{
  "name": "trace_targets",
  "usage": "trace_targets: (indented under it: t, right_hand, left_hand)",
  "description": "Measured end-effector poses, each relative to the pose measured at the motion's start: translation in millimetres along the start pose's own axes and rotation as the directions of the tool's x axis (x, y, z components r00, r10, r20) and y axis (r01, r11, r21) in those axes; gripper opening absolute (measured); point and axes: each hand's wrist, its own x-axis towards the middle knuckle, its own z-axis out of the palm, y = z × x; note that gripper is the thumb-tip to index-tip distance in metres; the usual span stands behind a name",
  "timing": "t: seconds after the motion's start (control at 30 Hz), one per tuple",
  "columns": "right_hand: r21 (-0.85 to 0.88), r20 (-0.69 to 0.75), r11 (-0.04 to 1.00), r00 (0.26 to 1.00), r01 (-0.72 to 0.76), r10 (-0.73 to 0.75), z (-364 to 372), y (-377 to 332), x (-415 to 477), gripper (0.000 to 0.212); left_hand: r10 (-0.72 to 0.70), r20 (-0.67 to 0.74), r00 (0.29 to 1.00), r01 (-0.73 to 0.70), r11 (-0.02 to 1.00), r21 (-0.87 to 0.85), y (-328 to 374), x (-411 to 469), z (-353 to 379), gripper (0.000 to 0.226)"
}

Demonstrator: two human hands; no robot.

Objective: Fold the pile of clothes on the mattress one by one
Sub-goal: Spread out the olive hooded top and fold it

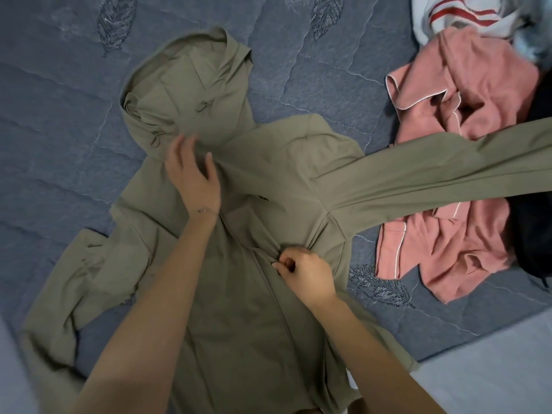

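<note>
The jacket [236,294] lies spread front-up on the mattress [59,115] under both hands. The left hand [192,174] rests loose-fingered at the collar, just below the hood. The right hand [307,271] pinches chest fabric beside the zip. The pile [466,115] lies right of the right hand, under 1 sleeve.

a: what lies under everything?
b: a mattress [313,85] in a blue-grey quilted cover, stitched with wavy lines and leaf motifs [115,22].
a: and past its edge?
b: pale, plain floor [493,369] at the lower right, a sliver at the lower left. soft, even light.
</note>
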Motion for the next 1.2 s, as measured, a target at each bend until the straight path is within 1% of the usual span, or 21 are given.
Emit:
trace_targets:
  t: [0.07,0.13,0.17,0.2,0.23,0.3,0.37,0.43,0.5,0.57,0.6,0.67,0.73,0.8,0.87,0.93,1.0,1.03,1.1,1.13,1.2]
  right_hand:
    - [-0.057,0.122,0.997,0.991,0.053,-0.046,2.1,0.4,-3.3,0.017]
    - [-0.105,0.263,0.988,0.962,0.110,-0.080,1.8,0.2,-5.9,0.026]
    - [-0.096,0.296,0.988,0.951,0.124,-0.090,-0.1,-0.5,-8.3,0.031]
    - [-0.076,0.293,0.989,0.951,0.128,-0.100,-3.3,-1.7,-11.2,0.035]
    - [-0.069,0.259,0.989,0.959,0.134,-0.112,-7.0,-2.0,-13.9,0.038]
    - [-0.150,0.160,0.975,0.977,0.162,-0.138,-16.3,-0.7,-23.3,0.047]
    - [-0.295,0.107,0.938,0.982,0.182,-0.157,-25.5,3.8,-36.3,0.066]
    - [-0.378,0.105,0.908,0.983,0.181,-0.152,-33.4,10.7,-50.8,0.082]
    - [-0.397,0.104,0.908,0.989,0.134,-0.101,-38.4,21.4,-65.7,0.087]
    - [-0.368,0.084,0.928,0.996,0.063,-0.034,-42.5,35.7,-81.6,0.086]
    - [-0.348,0.069,0.937,0.998,0.026,-0.002,-43.8,44.1,-89.1,0.085]
    - [-0.294,0.050,0.954,0.996,-0.050,0.068,-43.7,64.7,-104.9,0.080]
    - [-0.179,0.044,0.971,0.985,-0.156,0.167,-42.3,88.4,-119.5,0.074]
    - [-0.062,0.070,0.974,0.973,-0.217,0.221,-41.5,109.2,-132.2,0.065]
    - [-0.017,0.061,0.982,0.980,-0.187,0.188,-39.3,124.2,-143.3,0.057]
    - [0.099,0.060,0.974,0.978,-0.206,0.200,-36.5,132.0,-153.9,0.054]
    - [0.210,0.107,0.947,0.969,-0.242,0.223,-34.1,137.3,-163.8,0.054]
    - [0.207,0.145,0.950,0.968,-0.234,0.207,-32.9,141.2,-168.1,0.054]
    - [0.153,0.228,0.970,0.962,-0.189,0.151,-30.2,147.8,-176.5,0.049]
    - [0.141,0.265,0.974,0.954,-0.178,0.137,-28.9,148.9,-181.2,0.043]
    - [0.139,0.313,0.976,0.942,-0.170,0.119,-24.3,148.4,-190.4,0.021]
  left_hand:
    - [0.165,0.117,0.979,-0.175,0.981,0.080,4.3,-24.1,-3.2,0.030]
    - [0.287,0.279,0.916,-0.324,0.941,0.098,8.4,-51.2,-4.7,0.029]
    - [0.329,0.352,0.876,-0.384,0.918,0.098,10.8,-64.5,-6.2,0.029]
    - [0.365,0.409,0.836,-0.437,0.895,0.094,13.7,-76.9,-8.0,0.030]
    - [0.392,0.456,0.799,-0.478,0.874,0.086,17.0,-87.7,-9.5,0.031]
    - [0.408,0.538,0.738,-0.520,0.852,0.067,26.7,-106.4,-13.1,0.036]
    - [0.374,0.603,0.705,-0.521,0.849,0.082,35.5,-121.3,-16.0,0.044]
    - [0.327,0.637,0.698,-0.520,0.843,0.138,40.7,-133.8,-19.5,0.050]
    - [0.275,0.645,0.713,-0.496,0.848,0.187,43.4,-148.7,-24.3,0.054]
    - [0.239,0.644,0.727,-0.445,0.878,0.176,47.1,-167.0,-30.6,0.054]
    - [0.230,0.647,0.727,-0.423,0.892,0.158,49.8,-177.2,-32.8,0.052]
    - [0.205,0.680,0.704,-0.388,0.913,0.127,54.9,-199.6,-34.9,0.050]
    - [0.169,0.723,0.670,-0.349,0.931,0.106,57.6,-222.5,-34.6,0.048]
    - [0.146,0.733,0.664,-0.331,0.937,0.113,60.6,-242.6,-33.8,0.046]
    - [0.112,0.699,0.706,-0.300,0.942,0.153,64.0,-256.9,-32.3,0.044]
    - [0.043,0.650,0.759,-0.213,0.959,0.185,67.2,-265.8,-32.0,0.045]
    - [-0.032,0.641,0.767,-0.130,0.970,0.205,70.1,-271.1,-32.8,0.046]
    - [-0.057,0.653,0.756,-0.116,0.969,0.220,71.0,-273.5,-33.7,0.044]
    - [-0.065,0.672,0.738,-0.132,0.962,0.239,71.8,-278.4,-37.3,0.034]
    - [-0.061,0.667,0.743,-0.140,0.960,0.243,71.7,-281.2,-40.2,0.027]
    - [-0.065,0.629,0.774,-0.120,0.962,0.246,70.5,-285.6,-47.6,0.017]
